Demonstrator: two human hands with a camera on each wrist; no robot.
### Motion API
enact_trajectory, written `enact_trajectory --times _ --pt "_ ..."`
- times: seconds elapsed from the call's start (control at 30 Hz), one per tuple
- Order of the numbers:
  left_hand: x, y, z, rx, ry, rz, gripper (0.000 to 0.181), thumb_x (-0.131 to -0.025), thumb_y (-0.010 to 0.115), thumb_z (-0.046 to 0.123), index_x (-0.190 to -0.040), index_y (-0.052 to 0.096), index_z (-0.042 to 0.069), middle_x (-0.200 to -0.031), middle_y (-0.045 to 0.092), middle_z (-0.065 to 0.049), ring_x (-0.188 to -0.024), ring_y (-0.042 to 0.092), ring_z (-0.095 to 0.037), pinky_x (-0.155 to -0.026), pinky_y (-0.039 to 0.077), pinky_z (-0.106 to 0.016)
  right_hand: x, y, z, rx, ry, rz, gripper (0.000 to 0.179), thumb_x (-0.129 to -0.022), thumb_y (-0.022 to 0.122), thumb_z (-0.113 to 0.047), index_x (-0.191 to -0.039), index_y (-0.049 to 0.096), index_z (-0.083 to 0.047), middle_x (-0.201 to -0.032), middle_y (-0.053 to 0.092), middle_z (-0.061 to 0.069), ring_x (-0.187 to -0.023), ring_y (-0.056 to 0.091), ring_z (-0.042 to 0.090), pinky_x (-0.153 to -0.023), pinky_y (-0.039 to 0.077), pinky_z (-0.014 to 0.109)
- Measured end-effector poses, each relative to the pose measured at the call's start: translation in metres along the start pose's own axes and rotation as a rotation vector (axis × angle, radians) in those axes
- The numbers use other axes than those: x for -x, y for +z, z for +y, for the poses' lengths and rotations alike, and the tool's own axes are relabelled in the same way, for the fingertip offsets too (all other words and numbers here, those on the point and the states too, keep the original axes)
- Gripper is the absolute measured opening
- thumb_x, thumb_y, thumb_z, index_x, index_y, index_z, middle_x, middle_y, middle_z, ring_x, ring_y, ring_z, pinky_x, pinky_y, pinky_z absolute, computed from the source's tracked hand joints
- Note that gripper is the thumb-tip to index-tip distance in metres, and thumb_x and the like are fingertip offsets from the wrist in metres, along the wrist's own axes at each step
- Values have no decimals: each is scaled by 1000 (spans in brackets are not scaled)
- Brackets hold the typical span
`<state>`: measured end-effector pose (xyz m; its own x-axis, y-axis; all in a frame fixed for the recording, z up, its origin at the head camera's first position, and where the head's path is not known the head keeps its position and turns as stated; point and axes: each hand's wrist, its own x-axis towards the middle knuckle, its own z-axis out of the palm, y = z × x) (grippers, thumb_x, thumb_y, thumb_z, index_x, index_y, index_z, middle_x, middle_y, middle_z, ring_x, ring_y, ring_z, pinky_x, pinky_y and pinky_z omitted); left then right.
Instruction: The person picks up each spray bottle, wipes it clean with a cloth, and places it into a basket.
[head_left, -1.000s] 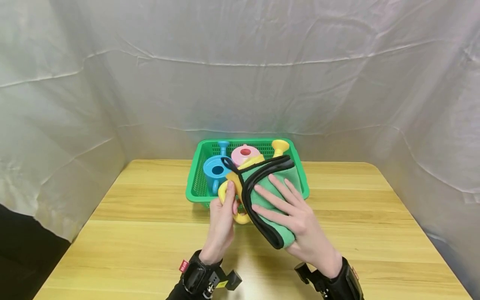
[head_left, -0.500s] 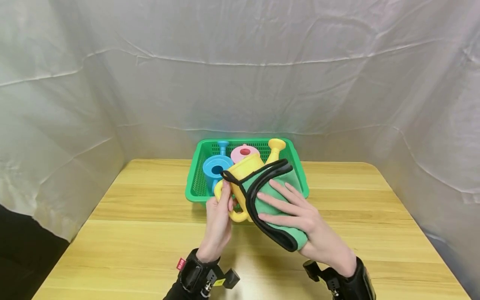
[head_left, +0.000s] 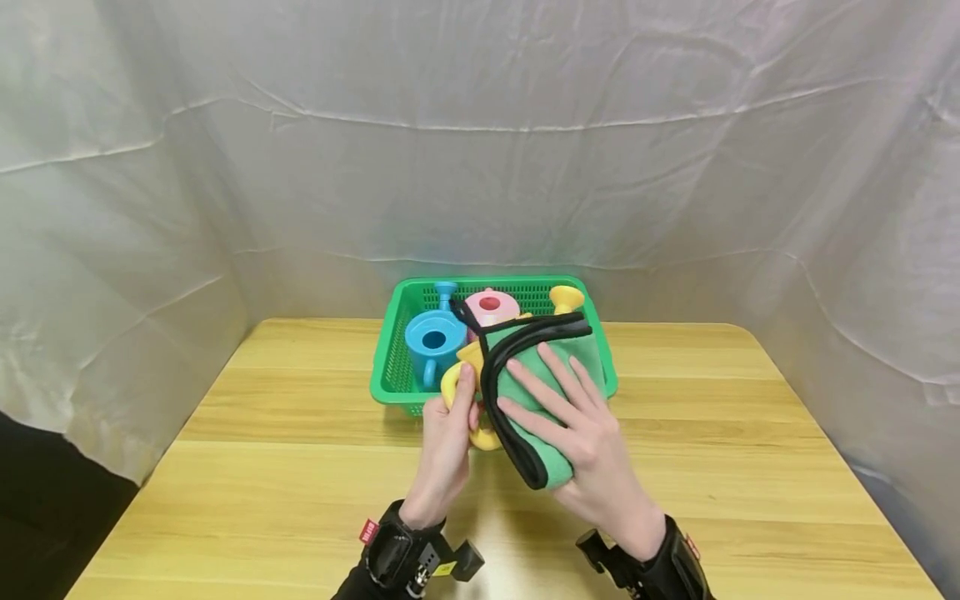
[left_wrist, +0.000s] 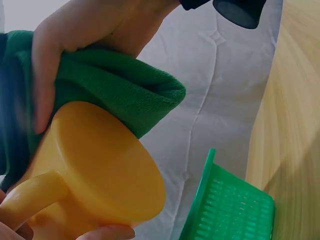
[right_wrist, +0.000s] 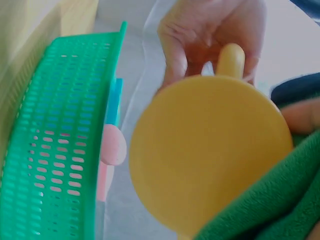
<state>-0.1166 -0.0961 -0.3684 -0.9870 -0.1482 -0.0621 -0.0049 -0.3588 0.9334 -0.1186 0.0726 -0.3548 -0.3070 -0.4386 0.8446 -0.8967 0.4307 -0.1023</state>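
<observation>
A yellow watering can (head_left: pixel 470 355) is held tilted in front of the basket, its spout head (head_left: pixel 567 298) up at the right. My left hand (head_left: pixel 445 442) grips its looped handle (head_left: pixel 451 385). Over the can's side lies a folded green cloth (head_left: pixel 557 467) with black edging. My right hand (head_left: pixel 592 446) holds this cloth against the can, fingers spread on top. In the left wrist view one of its digits curls round the cloth-covered side. The can's flat base (right_wrist: pixel 210 160) faces the right wrist camera. Much of the body is hidden under the cloth.
A green plastic basket (head_left: pixel 384 379) stands at the back of the wooden table (head_left: pixel 262 467). Inside it are a blue watering can (head_left: pixel 420 354) and a pink one (head_left: pixel 507 312). A pale grey sheet (head_left: pixel 480 192) hangs behind and at the sides.
My right hand and the cloth first slid down to the right, baring more of the yellow can, then came back up to the left. The can tilted and shifted slightly; my left hand kept its handle.
</observation>
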Motion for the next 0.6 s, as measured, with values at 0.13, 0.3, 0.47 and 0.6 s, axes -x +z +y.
enact_trajectory --times 0.13,0.3,0.47,0.6 --pt "2 1 0 -27 5 -2 54 -104 52 42 -59 45 12 -56 44 8 -62 49 -7 -57 44 -18 0 4 0 -38 52 69 36 -105 50 -34 -126 71 -14 -147 58 9 -149 38 34 -126 23 45" --pt "1 -1 4 -1 20 23 53 -104 53 41 -59 44 13 -57 43 8 -66 46 -9 -60 41 -18 -2 -4 6 -214 20 89 34 -105 52 -28 -129 69 -11 -149 55 10 -150 37 35 -126 23 45" --pt "-2 -6 9 85 48 67 54 -104 52 40 -59 41 15 -57 40 7 -71 45 -11 -61 39 -20 -2 -19 16 -389 -64 3 34 -105 52 -23 -129 67 -5 -151 52 13 -150 36 35 -126 25 42" --pt "-4 -8 11 97 65 66 55 -105 51 39 -58 41 14 -57 40 7 -72 45 -13 -61 38 -19 1 -27 22 -450 -89 -74 34 -104 53 -22 -130 66 -4 -152 51 13 -152 33 35 -127 23 39"
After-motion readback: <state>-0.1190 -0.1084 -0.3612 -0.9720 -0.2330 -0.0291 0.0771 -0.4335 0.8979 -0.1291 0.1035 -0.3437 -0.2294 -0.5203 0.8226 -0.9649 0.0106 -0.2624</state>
